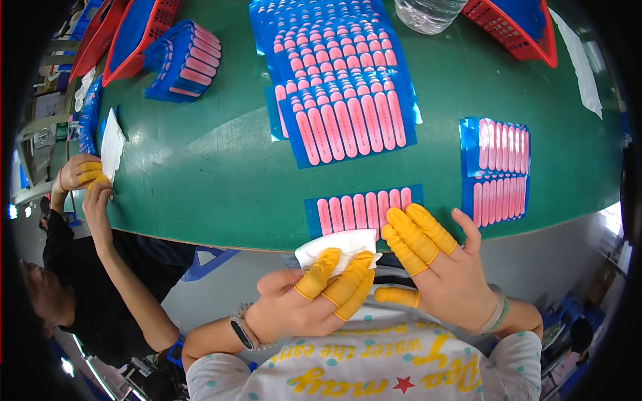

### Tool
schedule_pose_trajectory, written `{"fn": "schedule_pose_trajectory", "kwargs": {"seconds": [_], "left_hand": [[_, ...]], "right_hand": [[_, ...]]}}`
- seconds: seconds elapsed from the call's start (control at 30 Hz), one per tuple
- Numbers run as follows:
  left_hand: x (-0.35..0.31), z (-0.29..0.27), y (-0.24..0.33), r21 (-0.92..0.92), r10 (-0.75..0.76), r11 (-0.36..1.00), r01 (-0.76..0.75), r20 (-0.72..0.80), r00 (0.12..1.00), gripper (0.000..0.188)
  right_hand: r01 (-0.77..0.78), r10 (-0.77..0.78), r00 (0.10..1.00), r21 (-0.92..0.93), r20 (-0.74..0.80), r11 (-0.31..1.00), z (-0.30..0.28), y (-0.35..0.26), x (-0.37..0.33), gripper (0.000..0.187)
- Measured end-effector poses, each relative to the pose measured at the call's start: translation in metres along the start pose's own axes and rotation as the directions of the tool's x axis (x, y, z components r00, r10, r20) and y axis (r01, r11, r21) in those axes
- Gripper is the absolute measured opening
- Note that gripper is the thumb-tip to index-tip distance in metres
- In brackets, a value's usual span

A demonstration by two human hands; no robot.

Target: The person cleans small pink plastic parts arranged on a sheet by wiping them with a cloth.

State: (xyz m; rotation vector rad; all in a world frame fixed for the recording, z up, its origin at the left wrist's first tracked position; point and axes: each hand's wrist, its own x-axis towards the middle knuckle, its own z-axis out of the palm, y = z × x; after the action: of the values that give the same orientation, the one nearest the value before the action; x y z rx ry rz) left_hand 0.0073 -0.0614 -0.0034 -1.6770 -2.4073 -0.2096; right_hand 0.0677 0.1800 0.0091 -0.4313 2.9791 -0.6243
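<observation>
In front of me, a blue film sheet [311, 212] carrying a row of pink round-ended strips [361, 210] lies at the table's near edge. My left hand [304, 301] pinches a folded white cloth [338, 246], which covers the lower left part of that row. Yellow finger cots cover several fingers of both hands. My right hand [448, 274] has its fingers stretched out, the tips lying on the right end of the sheet. Beyond it, overlapping sheets of the same pink strips [348, 127] are spread in a stack.
A smaller pile of pink-strip sheets [498, 170] lies on the right of the green table [221, 157]. Another bundle [194, 60] sits far left beside a red basket [144, 37]. A second red basket [518, 33] and a clear container [428, 13] stand far right. A co-worker's hands [90, 180] are at left.
</observation>
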Motion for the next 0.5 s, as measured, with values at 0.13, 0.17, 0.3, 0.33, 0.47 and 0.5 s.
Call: {"fn": "schedule_pose_trajectory", "kwargs": {"seconds": [0.13,0.17,0.3,0.33,0.47,0.5], "left_hand": [[0.032,0.010,-0.023,-0.081,-0.195,0.979,0.190,-0.068,0.978,0.028],[0.041,0.013,-0.038,-0.025,-0.180,0.984,0.179,-0.071,0.981,0.029],[0.028,0.005,-0.020,-0.139,-0.170,0.977,0.162,-0.049,0.984,0.030],[0.018,0.004,-0.012,-0.182,-0.162,0.972,0.147,-0.066,0.985,0.030],[0.008,-0.001,-0.002,-0.191,-0.159,0.970,0.151,-0.029,0.987,0.028],[0.008,0.001,-0.001,-0.193,-0.159,0.970,0.151,-0.029,0.987,0.028]], "right_hand": [[-0.022,0.023,1.000,0.023,-0.016,0.999,0.001,-0.002,-0.001,0.054],[-0.025,0.025,0.999,0.003,-0.023,1.000,0.000,-0.002,-0.001,0.053],[-0.026,0.025,0.999,-0.024,-0.036,0.999,0.005,-0.002,-0.002,0.053],[-0.024,0.023,0.999,-0.021,-0.038,0.999,0.004,-0.002,-0.002,0.053],[-0.027,0.029,0.999,0.051,-0.034,0.998,0.000,0.006,-0.001,0.054],[-0.029,0.031,0.999,0.051,-0.032,0.998,-0.002,0.010,-0.002,0.054]]}}
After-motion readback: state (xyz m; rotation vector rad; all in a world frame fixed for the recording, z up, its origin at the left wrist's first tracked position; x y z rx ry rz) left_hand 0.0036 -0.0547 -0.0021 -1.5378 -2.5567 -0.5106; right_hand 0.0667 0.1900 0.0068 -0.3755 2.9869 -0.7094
